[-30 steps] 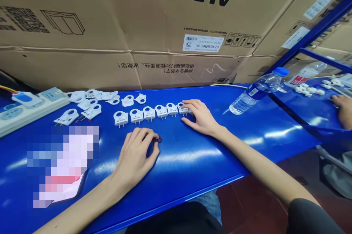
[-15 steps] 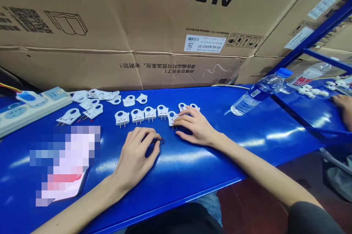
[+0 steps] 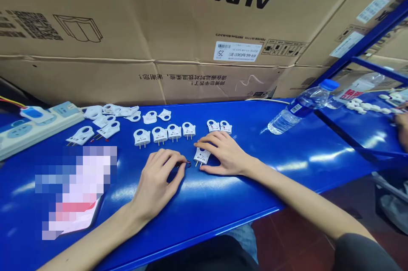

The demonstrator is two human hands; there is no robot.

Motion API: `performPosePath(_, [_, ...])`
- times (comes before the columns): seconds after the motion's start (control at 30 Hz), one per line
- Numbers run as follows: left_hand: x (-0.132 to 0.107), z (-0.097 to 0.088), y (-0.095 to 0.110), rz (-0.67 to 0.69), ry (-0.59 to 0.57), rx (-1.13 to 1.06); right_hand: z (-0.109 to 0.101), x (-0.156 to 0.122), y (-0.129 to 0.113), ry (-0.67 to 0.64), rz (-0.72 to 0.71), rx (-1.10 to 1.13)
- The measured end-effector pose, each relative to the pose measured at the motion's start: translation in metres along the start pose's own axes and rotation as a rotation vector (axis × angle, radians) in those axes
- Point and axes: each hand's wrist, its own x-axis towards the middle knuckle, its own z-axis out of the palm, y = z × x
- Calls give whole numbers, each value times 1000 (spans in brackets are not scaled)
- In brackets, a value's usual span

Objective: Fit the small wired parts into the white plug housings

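Large cardboard boxes stacked behind blue table, white power strip at far left, clear water bottle lying at right, loose white plug covers heaped near strip, blurred patch lower left.

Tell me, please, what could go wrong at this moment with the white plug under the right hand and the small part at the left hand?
1. The right hand only presses on the white plug; it might slide or tip.
2. The small red-and-black part at the left hand is tiny and could roll away on the smooth blue table.
3. The water bottle lies on its side and may roll.
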Motion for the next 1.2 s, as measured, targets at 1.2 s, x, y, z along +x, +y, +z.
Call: performPosePath(1.2, [1,-1,0,-42,-21,48,-4,1,-9,-157,15,144])
